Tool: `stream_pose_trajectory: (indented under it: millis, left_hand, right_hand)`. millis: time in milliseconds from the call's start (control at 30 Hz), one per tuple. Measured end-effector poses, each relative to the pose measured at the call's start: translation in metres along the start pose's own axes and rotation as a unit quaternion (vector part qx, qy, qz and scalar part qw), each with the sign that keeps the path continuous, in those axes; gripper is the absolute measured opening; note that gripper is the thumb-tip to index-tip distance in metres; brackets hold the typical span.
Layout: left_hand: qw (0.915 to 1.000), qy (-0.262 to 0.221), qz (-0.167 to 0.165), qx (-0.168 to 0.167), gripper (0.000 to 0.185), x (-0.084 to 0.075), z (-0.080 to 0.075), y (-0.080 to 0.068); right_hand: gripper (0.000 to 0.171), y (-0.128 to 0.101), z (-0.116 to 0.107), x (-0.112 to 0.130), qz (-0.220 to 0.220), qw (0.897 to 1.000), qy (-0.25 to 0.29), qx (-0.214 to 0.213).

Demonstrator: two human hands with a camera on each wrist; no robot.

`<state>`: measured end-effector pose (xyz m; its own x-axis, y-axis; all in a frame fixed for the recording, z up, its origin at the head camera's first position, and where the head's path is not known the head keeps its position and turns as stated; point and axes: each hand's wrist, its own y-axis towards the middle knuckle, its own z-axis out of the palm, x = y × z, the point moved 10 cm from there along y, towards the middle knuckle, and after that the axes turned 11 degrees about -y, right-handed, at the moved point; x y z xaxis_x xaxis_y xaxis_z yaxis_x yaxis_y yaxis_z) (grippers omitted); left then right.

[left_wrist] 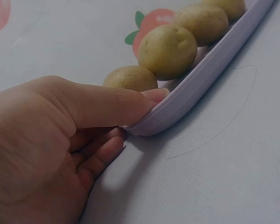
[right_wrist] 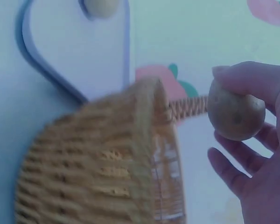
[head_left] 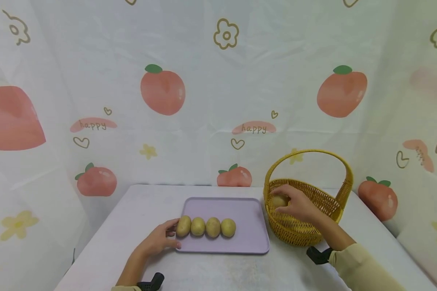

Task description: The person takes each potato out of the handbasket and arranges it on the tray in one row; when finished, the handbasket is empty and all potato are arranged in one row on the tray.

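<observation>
A lilac tray (head_left: 248,239) lies mid-table with several yellow-brown potatoes (head_left: 205,226) in a row across it. My left hand (head_left: 172,235) grips the tray's near left corner. Its thumb (left_wrist: 113,105) lies on the rim (left_wrist: 201,87) and its fingers curl beside and under the edge, next to the first potato (left_wrist: 130,77). To the right stands a yellow wicker basket (head_left: 303,235) with a hoop handle. My right hand (head_left: 290,203) is over the basket's opening and holds one potato (right_wrist: 235,112) between thumb and fingers, above the basket rim (right_wrist: 151,93).
The white table (head_left: 138,210) ends a short way beyond the tray and basket. A cloth backdrop with peach prints (head_left: 163,91) hangs behind and at both sides. Black wrist mounts (head_left: 317,254) sit near the front edge.
</observation>
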<state>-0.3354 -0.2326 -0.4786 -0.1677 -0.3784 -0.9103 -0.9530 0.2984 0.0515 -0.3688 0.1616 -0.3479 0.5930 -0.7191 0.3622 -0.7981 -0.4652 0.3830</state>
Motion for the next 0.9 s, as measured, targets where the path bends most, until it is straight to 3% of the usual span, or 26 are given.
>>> stream_pose_trajectory:
  millis: [267,400,667,900]
  left_hand:
    - [1.0,0.0,-0.006,-0.005,0.087,0.002,-0.001,-0.001]
    - [1.0,0.002,-0.008,-0.005,0.087,0.001,0.0,0.0]
    - [1.0,0.002,-0.006,-0.004,0.087,-0.001,0.0,-0.001]
    - [0.9999,0.002,-0.009,-0.007,0.086,-0.002,0.0,-0.002]
  right_hand:
    - [0.047,-0.007,0.011,0.026,-0.012,0.999,0.039,-0.031]
    - [0.048,-0.008,0.025,0.039,-0.026,0.998,0.06,-0.023]
    - [0.051,-0.01,0.071,0.057,-0.041,0.993,0.115,-0.002]
    - [0.057,-0.01,0.106,0.061,-0.033,0.994,0.103,0.01]
